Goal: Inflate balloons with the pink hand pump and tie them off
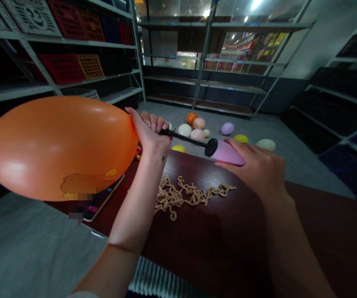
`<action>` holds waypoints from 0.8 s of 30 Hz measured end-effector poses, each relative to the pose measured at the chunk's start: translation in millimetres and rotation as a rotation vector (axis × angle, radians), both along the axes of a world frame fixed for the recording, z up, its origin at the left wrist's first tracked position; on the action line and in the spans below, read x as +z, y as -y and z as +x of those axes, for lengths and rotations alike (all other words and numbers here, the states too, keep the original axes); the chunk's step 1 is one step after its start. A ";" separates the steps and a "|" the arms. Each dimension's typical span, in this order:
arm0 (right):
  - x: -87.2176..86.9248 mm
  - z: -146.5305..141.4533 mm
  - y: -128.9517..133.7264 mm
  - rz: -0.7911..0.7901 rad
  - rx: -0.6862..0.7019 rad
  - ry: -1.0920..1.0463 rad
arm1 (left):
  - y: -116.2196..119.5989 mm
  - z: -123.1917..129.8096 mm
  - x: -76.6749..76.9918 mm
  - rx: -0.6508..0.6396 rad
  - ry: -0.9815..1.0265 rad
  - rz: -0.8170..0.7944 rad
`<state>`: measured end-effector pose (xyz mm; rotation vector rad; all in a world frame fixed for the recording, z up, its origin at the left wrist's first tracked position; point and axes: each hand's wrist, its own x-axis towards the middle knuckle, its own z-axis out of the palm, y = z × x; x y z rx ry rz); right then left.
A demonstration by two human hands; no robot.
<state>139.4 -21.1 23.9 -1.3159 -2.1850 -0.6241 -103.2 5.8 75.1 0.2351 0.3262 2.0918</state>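
Note:
A large inflated orange balloon [57, 145] fills the left of the head view. My left hand [152, 130] is closed at its neck, around the end of a black rod; the fingers hide the join between them. That rod runs right into a black collar on the pink barrel of a balloon pump [228, 153]. Around the barrel my right hand [259, 167] is closed, thumb below and fingers above. The pump is held across the table, above a tangled pile of beige cord-like strands [181, 194].
On the dark red-brown table [215, 240], a phone [104, 203] lies partly under the balloon. Several balloons [197, 135] rest on the floor beyond. Metal shelves [200, 82] stand at the back, with crates [62, 68] on the left racks.

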 end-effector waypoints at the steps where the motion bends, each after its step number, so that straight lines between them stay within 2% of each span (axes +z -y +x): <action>1: 0.6 0.6 0.3 0.010 -0.004 0.003 | 0.5 -2.8 1.0 0.001 0.015 -0.002; 10: 5.7 6.0 3.0 0.100 0.003 0.024 | 1.5 -21.0 -1.5 0.072 -0.023 0.068; 12: 4.5 3.6 3.2 0.105 -0.004 0.042 | 2.9 -21.6 -2.0 0.113 -0.061 0.077; 16: 3.6 -1.2 3.3 0.097 0.000 0.066 | 10.1 -20.5 2.1 0.198 -0.173 -0.008; 19: 5.4 -3.0 4.6 0.074 -0.001 0.052 | 13.5 -13.7 5.0 0.233 -0.181 0.013; 24: 9.8 -8.4 10.1 -0.023 0.021 0.059 | 8.4 19.0 -4.9 0.089 -0.157 0.073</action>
